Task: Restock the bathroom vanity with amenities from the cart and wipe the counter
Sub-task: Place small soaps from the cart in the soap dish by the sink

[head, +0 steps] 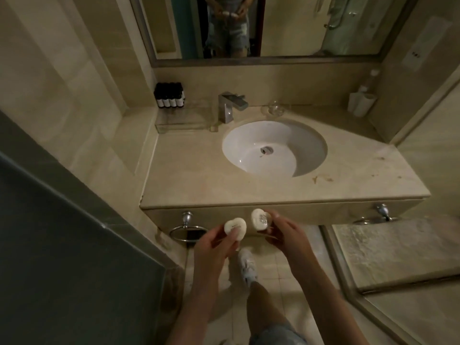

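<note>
Left hand (214, 245) pinches one round soap (235, 228), right hand (286, 235) pinches a second soap (260, 219), printing on both unreadable.

Bathroom, prob. hotel guest rm. Evidence:
- beige stone vanity counter (199, 175) mid-frame w/ white oval sink (249, 145), chrome faucet (230, 105) behind
- framed mirror (298, 26) across top
- row of small dark amenity bottles (169, 95) upper left, at far end of clear tray (181, 120)
- towel ring (188, 231) under counter front, left
- metal-framed glass panel (398, 257) at right edge
- tiled floor (273, 265), marble-look walls (62, 95)
- small round wrapped soap (235, 228) in left hand (214, 245), second soap (260, 219) in right hand (286, 232), lower centre
</note>
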Demonstrator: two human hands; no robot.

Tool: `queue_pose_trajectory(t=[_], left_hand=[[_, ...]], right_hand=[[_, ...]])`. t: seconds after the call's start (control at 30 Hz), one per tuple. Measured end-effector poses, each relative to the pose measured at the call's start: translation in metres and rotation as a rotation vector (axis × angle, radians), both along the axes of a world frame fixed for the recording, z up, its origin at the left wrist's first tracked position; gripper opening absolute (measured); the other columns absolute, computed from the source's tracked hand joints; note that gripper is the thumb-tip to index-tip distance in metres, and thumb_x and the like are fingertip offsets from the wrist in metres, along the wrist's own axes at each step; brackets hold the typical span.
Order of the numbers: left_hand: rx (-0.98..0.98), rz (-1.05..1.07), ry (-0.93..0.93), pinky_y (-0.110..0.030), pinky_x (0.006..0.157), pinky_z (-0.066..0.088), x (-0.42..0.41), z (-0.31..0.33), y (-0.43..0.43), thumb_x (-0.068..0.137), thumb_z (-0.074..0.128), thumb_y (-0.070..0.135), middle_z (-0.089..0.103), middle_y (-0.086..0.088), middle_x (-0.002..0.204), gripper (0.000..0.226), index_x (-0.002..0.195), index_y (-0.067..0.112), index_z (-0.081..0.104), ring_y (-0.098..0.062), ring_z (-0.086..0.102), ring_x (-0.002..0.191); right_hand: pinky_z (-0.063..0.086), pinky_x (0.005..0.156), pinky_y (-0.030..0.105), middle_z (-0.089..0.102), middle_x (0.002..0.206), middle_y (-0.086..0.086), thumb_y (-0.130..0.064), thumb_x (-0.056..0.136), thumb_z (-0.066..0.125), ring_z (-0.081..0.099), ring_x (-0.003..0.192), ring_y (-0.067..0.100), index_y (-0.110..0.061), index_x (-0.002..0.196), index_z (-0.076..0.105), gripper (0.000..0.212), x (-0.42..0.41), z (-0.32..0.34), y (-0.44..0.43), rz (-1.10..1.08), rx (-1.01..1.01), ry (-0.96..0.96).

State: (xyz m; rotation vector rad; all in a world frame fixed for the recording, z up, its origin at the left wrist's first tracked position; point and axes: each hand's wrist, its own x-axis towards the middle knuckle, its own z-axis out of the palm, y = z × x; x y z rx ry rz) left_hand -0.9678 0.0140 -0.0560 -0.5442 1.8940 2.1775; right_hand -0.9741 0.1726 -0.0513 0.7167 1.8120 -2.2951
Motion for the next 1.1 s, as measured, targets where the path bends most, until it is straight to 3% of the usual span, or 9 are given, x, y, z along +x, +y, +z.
queue_pose_trajectory(t=[0.07,0.2,0.37,0.5,0.93,1.1], left_hand=[[0.041,0.021,-0.005,-0.026,0.075,0.057,-0.026,-0.002,0.001,0.079,0.074,0.017,0.075,0.003,0.091,0.021,0.100,0.017,0.070,-0.013,0.071,0.087],[0.066,0.049,-0.017,-0.019,0.069,0.055,-0.091,0.003,0.019,0.080,0.074,0.016,0.074,0.005,0.091,0.020,0.099,0.019,0.069,-0.009,0.071,0.085],[0.071,0.014,0.050,-0.023,0.073,0.056,-0.177,0.018,0.055,0.079,0.074,0.017,0.075,0.002,0.095,0.023,0.101,0.016,0.069,-0.013,0.071,0.091],[0.114,0.024,0.078,-0.026,0.076,0.058,-0.241,0.020,0.082,0.081,0.071,0.007,0.073,-0.010,0.100,0.022,0.103,0.006,0.069,-0.020,0.070,0.093],[0.191,-0.054,0.029,-0.020,0.069,0.055,-0.380,0.006,0.174,0.080,0.072,0.005,0.072,-0.013,0.101,0.023,0.103,0.003,0.068,-0.023,0.069,0.096],[0.165,-0.058,0.004,-0.020,0.070,0.055,-0.425,-0.002,0.198,0.082,0.071,0.005,0.071,-0.015,0.104,0.021,0.102,0.001,0.067,-0.025,0.069,0.098]], right_hand=[[0.051,0.062,0.017,0.074,0.082,-0.001,-0.022,0.097,0.051,0.070,0.079,0.013,-0.019,0.097,0.073,0.022,-0.028,0.001,0.001,0.038,-0.009,0.027],[0.050,0.075,0.023,0.074,0.100,-0.002,-0.030,0.097,0.049,0.070,0.091,0.013,-0.026,0.107,0.071,0.025,-0.093,0.006,0.015,0.138,0.063,0.089],[0.054,0.082,0.026,0.074,0.098,-0.003,-0.030,0.092,0.060,0.070,0.092,0.012,-0.027,0.110,0.070,0.021,-0.177,0.017,0.049,0.129,0.091,0.134],[0.053,0.080,0.024,0.074,0.096,-0.005,-0.027,0.090,0.063,0.070,0.088,0.010,-0.028,0.107,0.070,0.018,-0.234,0.018,0.076,0.088,0.090,0.143],[0.052,0.075,0.023,0.074,0.097,-0.003,-0.021,0.090,0.064,0.069,0.089,0.014,-0.022,0.106,0.070,0.018,-0.355,0.000,0.162,-0.042,0.069,0.153],[0.051,0.065,0.016,0.074,0.097,0.000,-0.019,0.089,0.064,0.070,0.086,0.013,-0.019,0.107,0.070,0.019,-0.394,-0.010,0.179,-0.066,0.020,0.120]])
